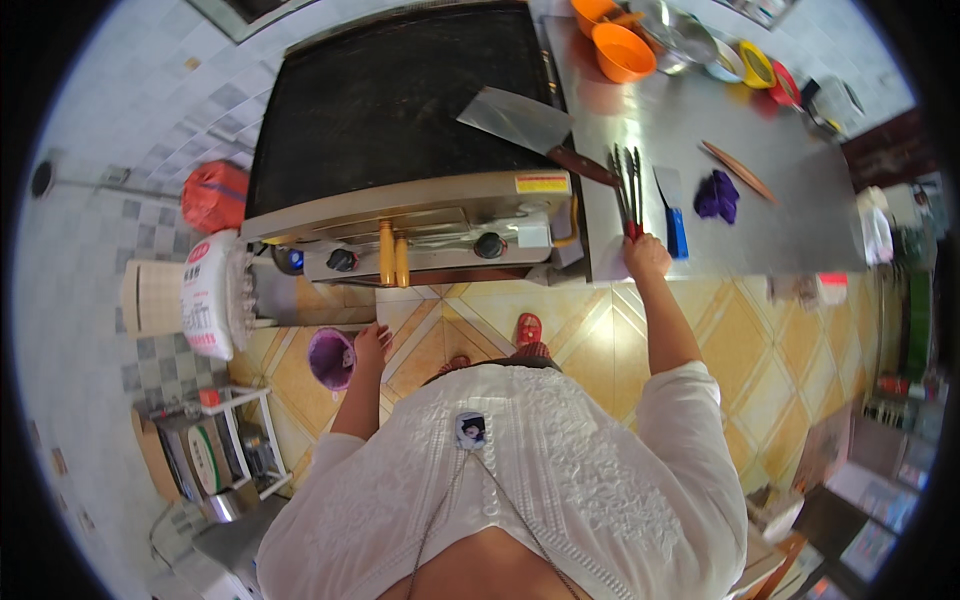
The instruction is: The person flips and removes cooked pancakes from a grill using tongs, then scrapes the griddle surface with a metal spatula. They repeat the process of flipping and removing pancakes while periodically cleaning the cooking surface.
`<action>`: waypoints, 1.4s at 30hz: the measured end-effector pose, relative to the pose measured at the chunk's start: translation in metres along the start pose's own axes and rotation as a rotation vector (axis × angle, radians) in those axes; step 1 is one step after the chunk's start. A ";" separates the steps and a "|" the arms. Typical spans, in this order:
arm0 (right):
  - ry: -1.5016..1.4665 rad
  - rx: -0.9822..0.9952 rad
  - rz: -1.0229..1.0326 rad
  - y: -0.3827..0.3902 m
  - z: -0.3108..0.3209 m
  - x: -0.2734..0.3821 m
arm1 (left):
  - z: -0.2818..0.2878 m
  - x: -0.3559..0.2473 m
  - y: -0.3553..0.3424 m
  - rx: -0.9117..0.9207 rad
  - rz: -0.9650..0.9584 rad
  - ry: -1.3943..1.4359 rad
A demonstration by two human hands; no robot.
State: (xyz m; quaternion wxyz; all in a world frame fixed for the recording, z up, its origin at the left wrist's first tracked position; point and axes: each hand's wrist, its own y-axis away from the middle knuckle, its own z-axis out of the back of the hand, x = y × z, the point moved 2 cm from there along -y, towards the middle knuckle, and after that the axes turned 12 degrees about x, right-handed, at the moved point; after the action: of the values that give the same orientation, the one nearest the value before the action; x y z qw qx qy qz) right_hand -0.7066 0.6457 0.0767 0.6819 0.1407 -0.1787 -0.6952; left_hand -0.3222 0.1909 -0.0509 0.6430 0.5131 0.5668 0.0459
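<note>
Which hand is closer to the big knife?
The right hand. It rests at the steel counter's edge on the tongs, just below the cleaver. The left hand hangs low above the floor, far from it.

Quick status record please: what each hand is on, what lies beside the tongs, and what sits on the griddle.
right hand: at the near edge of the steel counter, gripping the red handle end of the tongs
left hand: hanging free over the tiled floor, holding nothing, nearest the purple bucket
beside tongs: blue-handled scraper, purple cloth, wooden spatula
griddle: dark flat plate, a cleaver resting on its right edge
counter far end: orange bowls, metal bowl, small coloured dishes
</note>
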 end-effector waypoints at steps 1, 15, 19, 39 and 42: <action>0.009 -0.009 -0.038 -0.006 0.008 0.001 | 0.007 0.003 0.017 -0.040 -0.001 -0.046; 0.013 0.051 0.765 0.007 0.150 0.141 | 0.010 0.034 0.077 -0.158 0.074 -0.138; -0.694 0.331 0.793 0.018 0.157 0.152 | 0.039 0.044 0.055 -0.161 0.159 -0.088; -0.511 -0.053 0.220 -0.057 0.123 0.286 | 0.190 -0.038 -0.081 0.046 0.205 -0.111; -0.483 -0.100 0.205 -0.071 0.128 0.283 | 0.182 -0.036 -0.077 -0.036 0.200 -0.141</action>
State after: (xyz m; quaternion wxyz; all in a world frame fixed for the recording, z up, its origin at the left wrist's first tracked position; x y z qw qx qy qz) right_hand -0.8352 0.3707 0.1734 0.6924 -0.0821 -0.3148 -0.6439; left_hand -0.2341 0.0213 -0.1114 0.6824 0.5574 0.4654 0.0838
